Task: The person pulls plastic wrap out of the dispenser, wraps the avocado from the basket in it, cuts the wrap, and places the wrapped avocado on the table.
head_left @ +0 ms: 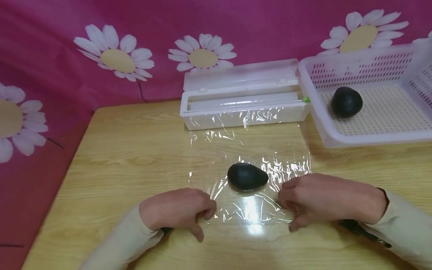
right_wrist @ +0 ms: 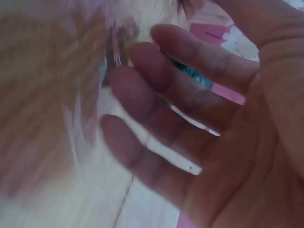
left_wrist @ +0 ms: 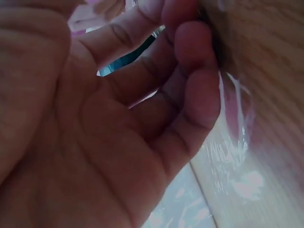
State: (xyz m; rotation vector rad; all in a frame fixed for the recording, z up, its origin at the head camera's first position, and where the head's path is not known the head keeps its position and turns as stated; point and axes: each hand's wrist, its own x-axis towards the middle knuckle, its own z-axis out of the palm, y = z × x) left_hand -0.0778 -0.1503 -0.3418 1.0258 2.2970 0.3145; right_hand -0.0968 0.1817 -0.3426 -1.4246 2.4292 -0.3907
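Note:
A dark, smooth avocado [head_left: 247, 177] lies on its side on a sheet of clear cling film [head_left: 216, 150], its narrow end toward the right. The film runs down over the wooden table from a white dispenser box [head_left: 244, 118] whose lid stands raised. Left of the avocado, my left hand [head_left: 179, 208] rests bent fingertips on the film near its front left corner, thumb spread apart. On the other side my right hand [head_left: 314, 198] touches the film's right edge with loosely bent fingers, thumb away from them. In the right wrist view those fingers [right_wrist: 137, 99] are spread.
A white plastic basket [head_left: 381, 140] stands at the back right, against the dispenser's end, with a second dark avocado [head_left: 346, 102] inside. Behind the table [head_left: 111, 157] hangs a magenta cloth [head_left: 253, 22] printed with daisies. A bright reflection shows on the film in front.

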